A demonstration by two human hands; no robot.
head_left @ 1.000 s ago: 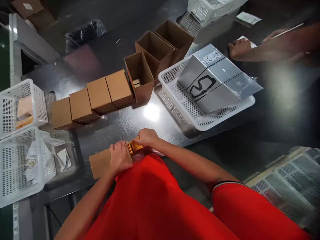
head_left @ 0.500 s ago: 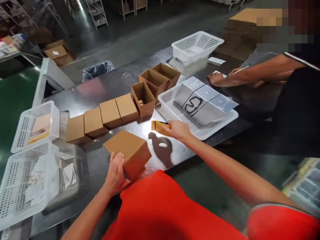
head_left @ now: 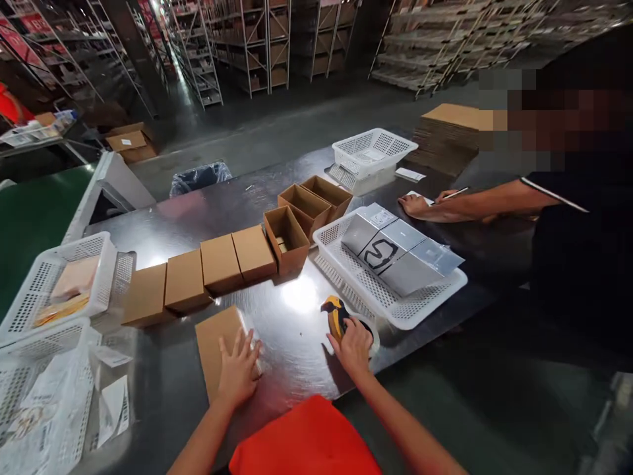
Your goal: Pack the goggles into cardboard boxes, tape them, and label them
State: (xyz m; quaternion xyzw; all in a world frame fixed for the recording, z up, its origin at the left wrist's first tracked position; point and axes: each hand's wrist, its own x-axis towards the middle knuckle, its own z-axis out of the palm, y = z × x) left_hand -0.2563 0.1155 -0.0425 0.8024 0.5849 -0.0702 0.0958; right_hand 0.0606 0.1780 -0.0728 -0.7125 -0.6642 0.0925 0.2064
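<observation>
My left hand (head_left: pixel 240 366) lies with spread fingers on a closed brown cardboard box (head_left: pixel 216 343) near the front of the metal table. Beyond the table's front edge to the right, my right hand (head_left: pixel 355 346) is closed round a yellow and black tape dispenser (head_left: pixel 334 315), which is at the tabletop beside a white basket (head_left: pixel 413 316). In that basket rests a silver-grey package (head_left: pixel 390 254) with black marker on it. Behind my left hand stands a row of closed brown boxes (head_left: pixel 220 260), continued by open boxes (head_left: pixel 285 241); the nearest open one has something small inside.
White baskets (head_left: pixel 101 264) with papers and packets stand at the left. Another white basket (head_left: pixel 373 148) is at the far side, near a cardboard stack (head_left: pixel 445 148). On the right, a co-worker's hand (head_left: pixel 415 206) rests by paper, with a pen. A lined bin (head_left: pixel 198 178) stands behind the table.
The view has tilted up. My left hand now lies on the box, which has turned and sits flatter. My right hand has lowered the tape dispenser toward the table, near the basket.
</observation>
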